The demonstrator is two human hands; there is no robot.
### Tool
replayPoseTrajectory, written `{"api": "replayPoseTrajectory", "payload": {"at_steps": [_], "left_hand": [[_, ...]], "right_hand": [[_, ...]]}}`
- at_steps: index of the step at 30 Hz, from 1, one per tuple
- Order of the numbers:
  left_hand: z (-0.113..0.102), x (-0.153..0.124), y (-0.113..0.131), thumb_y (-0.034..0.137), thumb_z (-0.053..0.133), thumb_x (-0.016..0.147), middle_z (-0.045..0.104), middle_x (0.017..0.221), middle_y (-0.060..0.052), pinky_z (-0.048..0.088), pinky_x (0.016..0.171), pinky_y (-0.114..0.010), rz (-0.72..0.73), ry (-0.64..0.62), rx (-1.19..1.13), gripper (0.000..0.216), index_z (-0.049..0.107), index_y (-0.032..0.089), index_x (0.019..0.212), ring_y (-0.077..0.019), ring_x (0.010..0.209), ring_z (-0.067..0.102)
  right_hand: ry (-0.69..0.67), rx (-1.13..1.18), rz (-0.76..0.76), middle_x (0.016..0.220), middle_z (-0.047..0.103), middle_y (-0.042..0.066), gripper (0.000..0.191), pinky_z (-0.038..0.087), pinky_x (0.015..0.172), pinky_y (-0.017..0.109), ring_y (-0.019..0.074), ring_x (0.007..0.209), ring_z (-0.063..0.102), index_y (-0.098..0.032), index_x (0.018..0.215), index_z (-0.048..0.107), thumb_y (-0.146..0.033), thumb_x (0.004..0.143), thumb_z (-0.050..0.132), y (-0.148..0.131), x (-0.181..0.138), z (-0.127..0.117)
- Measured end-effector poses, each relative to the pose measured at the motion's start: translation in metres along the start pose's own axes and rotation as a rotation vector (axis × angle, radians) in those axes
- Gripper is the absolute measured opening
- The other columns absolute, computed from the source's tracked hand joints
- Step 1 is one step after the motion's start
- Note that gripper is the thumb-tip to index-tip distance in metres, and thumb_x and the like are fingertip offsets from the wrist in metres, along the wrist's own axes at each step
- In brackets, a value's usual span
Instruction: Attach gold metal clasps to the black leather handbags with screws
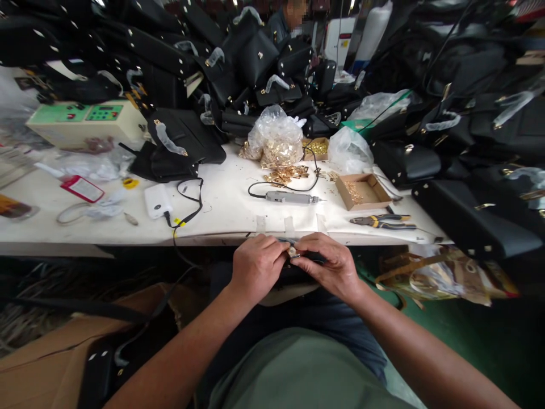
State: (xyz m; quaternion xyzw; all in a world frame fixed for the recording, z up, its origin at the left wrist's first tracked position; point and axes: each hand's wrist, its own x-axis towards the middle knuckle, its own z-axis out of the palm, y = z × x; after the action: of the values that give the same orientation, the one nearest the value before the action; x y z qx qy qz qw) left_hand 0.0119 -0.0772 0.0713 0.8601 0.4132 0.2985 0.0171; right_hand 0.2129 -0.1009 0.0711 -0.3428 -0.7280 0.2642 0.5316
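My left hand [259, 266] and my right hand [331, 262] meet just in front of the table's near edge, above my lap. Between the fingertips of both is a small, shiny metal fitting [292, 251], pinched from either side. Something black lies under and behind it, mostly covered by my fingers; whether the fitting is joined to it, I cannot tell. Beyond my hands a grey electric screwdriver [289, 197] rests on the white table [230, 210], its cable curling behind. Pliers with black and yellow handles [383, 221] lie to the right.
An open cardboard box [364, 191] holds small gold parts. Loose gold hardware [286, 175] lies before a clear plastic bag [275, 139]. A white power bank [157, 200] sits left. Black handbags [255, 57] pile up behind, and a person [287, 23] is farther back.
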Motion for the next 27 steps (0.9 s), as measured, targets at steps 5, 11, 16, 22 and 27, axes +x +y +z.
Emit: {"api": "replayPoseTrajectory", "payload": {"at_steps": [5,11,16,22,27], "left_hand": [[-0.004,0.002,0.005,0.021,0.065,0.095,0.071,0.078,-0.001,0.044,0.069,-0.032,-0.01,0.009,0.024,0.011,0.075,0.021,0.09,-0.0182,0.076,0.063],[-0.004,0.002,0.005,0.021,0.065,0.095,0.07,0.077,-0.002,0.043,0.069,-0.031,-0.032,0.016,0.042,0.011,0.075,0.021,0.091,-0.0185,0.076,0.063],[-0.003,0.002,0.002,0.02,0.065,0.094,0.07,0.076,-0.002,0.044,0.068,-0.031,-0.054,0.005,0.04,0.012,0.076,0.021,0.089,-0.018,0.075,0.063],[-0.01,0.006,0.001,0.021,0.067,0.094,0.07,0.074,-0.001,0.043,0.065,-0.031,-0.042,0.06,0.069,0.01,0.077,0.022,0.092,-0.0173,0.073,0.062],[-0.021,0.011,0.004,0.021,0.064,0.096,0.069,0.074,-0.001,0.044,0.066,-0.033,0.036,0.092,0.116,0.012,0.076,0.021,0.093,-0.0172,0.072,0.061]], "right_hand": [[0.071,-0.009,0.022,0.092,0.074,0.005,0.019,0.056,0.079,0.03,0.0181,0.086,0.07,-0.021,0.099,0.076,-0.017,0.083,0.084,-0.011,0.0,0.001],[0.179,0.028,0.213,0.086,0.076,0.002,0.006,0.056,0.074,0.028,0.0155,0.078,0.07,-0.021,0.094,0.078,-0.018,0.089,0.077,-0.018,-0.009,0.014],[0.171,0.099,0.317,0.092,0.078,0.002,0.009,0.056,0.076,0.027,0.0154,0.081,0.072,-0.023,0.099,0.079,-0.021,0.092,0.074,-0.02,-0.013,0.022],[0.122,0.126,0.302,0.093,0.077,0.002,0.011,0.056,0.078,0.026,0.0151,0.083,0.071,-0.023,0.102,0.078,-0.021,0.093,0.073,-0.019,-0.015,0.023],[0.16,0.061,0.285,0.087,0.073,0.0,0.024,0.056,0.071,0.026,0.0147,0.075,0.068,-0.024,0.109,0.073,-0.023,0.086,0.08,-0.019,-0.025,0.014]]}}
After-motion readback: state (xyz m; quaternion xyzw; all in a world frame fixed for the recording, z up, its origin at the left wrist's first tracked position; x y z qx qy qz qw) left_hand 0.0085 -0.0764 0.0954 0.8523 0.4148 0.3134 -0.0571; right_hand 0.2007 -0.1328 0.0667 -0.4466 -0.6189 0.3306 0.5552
